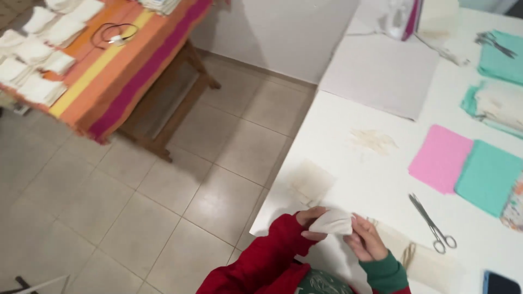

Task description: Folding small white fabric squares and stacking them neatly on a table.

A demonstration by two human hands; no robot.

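Observation:
Both hands hold a small cream fabric piece (333, 222) over the near edge of a white table (376, 179). My left hand (310, 220), in a red sleeve, pinches its left end between thumb and fingers. My right hand (365, 239), with a green cuff, grips its right end. A flat beige cloth piece (311, 179) lies on the table just beyond the hands. Silver scissors (433, 224) lie to the right of my right hand.
Pink (440, 158) and teal (487, 175) fabric squares lie at right, more teal cloth behind. A grey mat (381, 76) and an iron (400, 19) sit at the far end. A wooden table with a striped cloth (117, 71) and white folded pieces stands left across the tiled floor.

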